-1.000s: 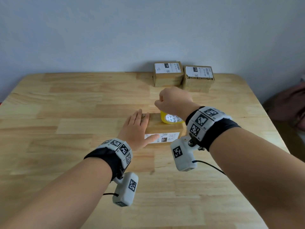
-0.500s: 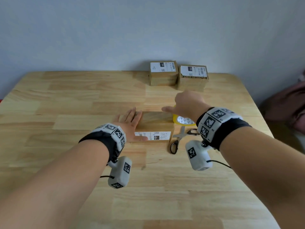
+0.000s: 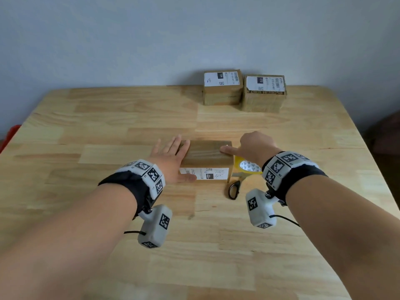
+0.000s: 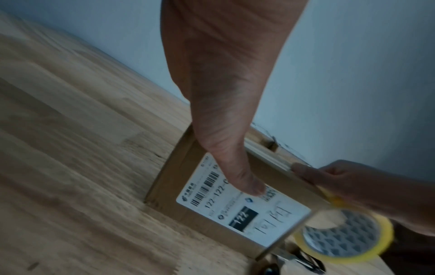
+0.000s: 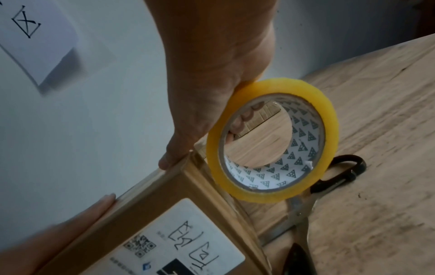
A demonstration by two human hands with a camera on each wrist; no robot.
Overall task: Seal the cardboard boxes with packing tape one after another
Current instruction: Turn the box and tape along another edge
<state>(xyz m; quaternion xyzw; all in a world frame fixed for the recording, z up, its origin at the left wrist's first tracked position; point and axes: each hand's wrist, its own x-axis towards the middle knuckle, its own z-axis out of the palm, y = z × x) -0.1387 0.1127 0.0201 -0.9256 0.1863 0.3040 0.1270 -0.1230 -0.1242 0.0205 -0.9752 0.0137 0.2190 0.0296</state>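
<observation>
Small cardboard box [image 3: 206,158] near the middle of the wooden table [image 3: 108,131], printed shipping label [image 3: 204,173] on the side facing the person, a glossy strip of tape along its top. It looks light and stiff-walled, likely to slide on smooth wood unless steadied; best held by opposite side faces, not the taped top. Roll of yellow packing tape [image 5: 273,141] just beside the box's right end: a rigid ring, light, best gripped over its rim. Right hand [image 3: 254,146] curls its fingers over the roll's top edge while its extended thumb presses the box's top right edge. Left hand [image 3: 171,158] lies flat and uncurled against the box's left end, thumb [image 4: 244,178] resting on the label. Scissors [image 3: 234,187] lie on the table by the box's near right corner, under the roll. Two more labelled cardboard boxes [image 3: 243,92] stand side by side at the far edge.
</observation>
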